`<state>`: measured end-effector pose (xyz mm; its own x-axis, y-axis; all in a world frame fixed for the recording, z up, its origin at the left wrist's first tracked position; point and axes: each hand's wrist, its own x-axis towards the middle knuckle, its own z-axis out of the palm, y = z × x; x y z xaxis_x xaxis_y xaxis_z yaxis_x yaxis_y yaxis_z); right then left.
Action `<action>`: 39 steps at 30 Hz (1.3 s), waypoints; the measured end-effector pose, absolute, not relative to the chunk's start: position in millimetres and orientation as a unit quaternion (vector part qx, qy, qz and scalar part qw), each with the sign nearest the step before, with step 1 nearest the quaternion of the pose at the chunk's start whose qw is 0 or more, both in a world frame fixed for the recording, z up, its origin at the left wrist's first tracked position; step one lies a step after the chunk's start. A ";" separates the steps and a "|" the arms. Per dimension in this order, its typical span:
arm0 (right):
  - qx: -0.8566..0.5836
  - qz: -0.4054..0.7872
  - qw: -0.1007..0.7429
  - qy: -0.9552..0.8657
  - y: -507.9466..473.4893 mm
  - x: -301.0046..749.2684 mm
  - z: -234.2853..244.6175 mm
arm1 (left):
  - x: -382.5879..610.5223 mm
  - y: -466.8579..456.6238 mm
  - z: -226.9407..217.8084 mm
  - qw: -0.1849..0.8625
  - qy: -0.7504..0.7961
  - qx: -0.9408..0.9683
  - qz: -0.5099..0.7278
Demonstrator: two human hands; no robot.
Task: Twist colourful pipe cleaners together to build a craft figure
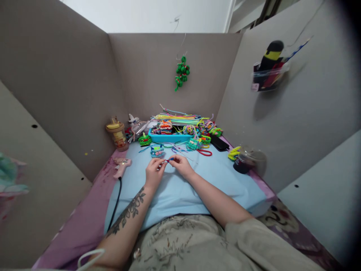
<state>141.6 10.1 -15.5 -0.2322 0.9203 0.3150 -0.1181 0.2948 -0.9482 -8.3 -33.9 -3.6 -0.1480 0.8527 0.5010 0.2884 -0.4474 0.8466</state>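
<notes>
My left hand (155, 172) and my right hand (182, 166) meet over the blue cloth, fingertips pinched together. Between them is a small blue and red piece (170, 159) that looks like bent pipe cleaner; the fingers cover part of it. Just beyond my left hand sits a blue and pink pipe-cleaner figure (157, 152). A teal fuzzy figure (194, 143) rests farther back on the right, with a red loop (204, 153) beside it. Loose purple and blue pipe cleaners (177, 146) lie between the figures.
A blue tray (169, 138) at the back holds colourful figures, with long pipe cleaners (180, 119) behind. A pink glue gun (122, 167) with a black cord lies left, near a lidded cup (118, 136). On the right are a black phone (219, 143) and a dark cup (243, 162).
</notes>
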 end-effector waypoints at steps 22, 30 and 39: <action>-0.329 0.514 0.542 -0.577 5.5 141.7 -8.9 | -5.1 -23.9 -9.8 0.245 0.479 0.656 0.529; -0.324 0.528 0.529 -0.580 7.0 140.1 -11.4 | -7.6 -22.7 -8.4 0.390 0.475 0.606 0.505; -0.318 0.540 0.503 -0.595 5.1 139.6 -14.0 | -6.7 -17.2 -8.4 0.470 0.453 0.531 0.540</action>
